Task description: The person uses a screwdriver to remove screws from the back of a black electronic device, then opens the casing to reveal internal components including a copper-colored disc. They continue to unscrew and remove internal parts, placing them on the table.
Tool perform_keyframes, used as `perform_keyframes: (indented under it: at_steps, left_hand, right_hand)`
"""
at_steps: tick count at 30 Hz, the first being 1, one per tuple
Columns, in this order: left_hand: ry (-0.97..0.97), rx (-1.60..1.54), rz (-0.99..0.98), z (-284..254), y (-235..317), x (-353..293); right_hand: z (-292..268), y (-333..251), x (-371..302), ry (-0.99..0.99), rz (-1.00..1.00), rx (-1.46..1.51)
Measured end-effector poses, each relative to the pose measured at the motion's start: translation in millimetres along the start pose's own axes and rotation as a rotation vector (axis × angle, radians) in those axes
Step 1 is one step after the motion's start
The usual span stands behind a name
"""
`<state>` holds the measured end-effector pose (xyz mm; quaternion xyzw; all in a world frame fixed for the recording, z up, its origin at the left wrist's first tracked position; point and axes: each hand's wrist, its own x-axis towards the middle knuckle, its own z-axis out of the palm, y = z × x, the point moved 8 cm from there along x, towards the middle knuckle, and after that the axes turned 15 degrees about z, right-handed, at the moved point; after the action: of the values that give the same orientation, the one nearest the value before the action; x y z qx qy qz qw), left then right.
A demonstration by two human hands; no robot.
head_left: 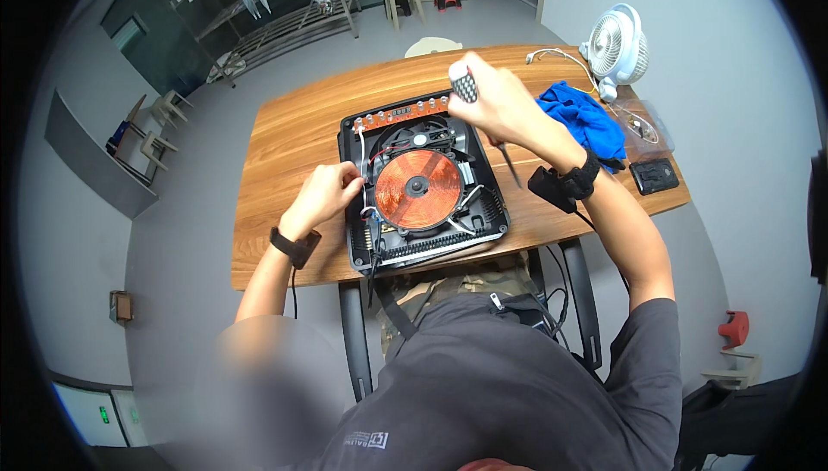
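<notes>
An opened induction cooker [429,253] lies on the table in front of me, its black housing showing a round copper coil [398,179], a fan and wiring. An orange circuit board [388,117] with several buttons runs along its far edge. My right hand [496,102] is closed around a screwdriver [464,85] with a black-and-white checked handle. Its shaft slants down past the cooker's right side, apart from it. At the left edge of the housing my left hand [326,195] has its fingers pinched together beside a white wire [363,156]; what they hold is hidden.
A blue cloth [582,122] lies right of the cooker, with a black flat device [654,176] and a clear plastic bag [642,130] near it. A white fan [617,44] stands at the far right corner, its cable trailing on the wooden table [289,139]. Stools and a metal rack stand beyond.
</notes>
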<state>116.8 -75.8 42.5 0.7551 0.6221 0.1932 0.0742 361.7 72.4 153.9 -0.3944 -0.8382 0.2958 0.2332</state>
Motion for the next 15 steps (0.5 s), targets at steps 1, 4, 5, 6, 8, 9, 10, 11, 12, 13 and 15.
perform_keyframes:
  at_steps: [1,4,5,6,8,9,10,11,12,13,15]
  left_hand:
    - [-0.014,0.002,-0.009,4,3,1]
    - [-0.057,-0.002,-0.030,18,6,6]
    - [-0.045,-0.025,-0.048,22,4,6]
    - [-0.033,-0.048,-0.066,24,3,6]
    - [-0.031,-0.098,-0.090,29,3,7]
    - [-0.029,-0.128,-0.112,33,2,7]
    - [-0.024,-0.157,-0.138,36,0,5]
    - [-0.049,-0.113,-0.134,40,-2,4]
    - [-0.056,-0.113,-0.140,40,-2,4]
    - [-0.064,-0.115,-0.148,41,-1,4]
    - [-0.080,-0.118,-0.154,41,-1,5]
  right_hand:
    - [10,7,-2,-0.173,0.150,0.004]
    - [49,49,-1,-0.286,0.048,-0.105]
    - [63,56,-2,-0.284,-0.001,-0.119]
    - [75,72,-2,-0.341,0.049,-0.145]
    - [95,83,-5,-0.336,-0.021,-0.157]
    - [105,92,-5,-0.355,0.004,-0.139]
    - [111,92,-6,-0.376,0.027,-0.120]
    - [113,90,-9,-0.367,0.022,-0.155]
    - [117,90,-11,-0.376,0.013,-0.129]
    - [119,92,-12,-0.379,0.043,-0.123]
    - [119,93,-10,-0.362,0.080,-0.119]
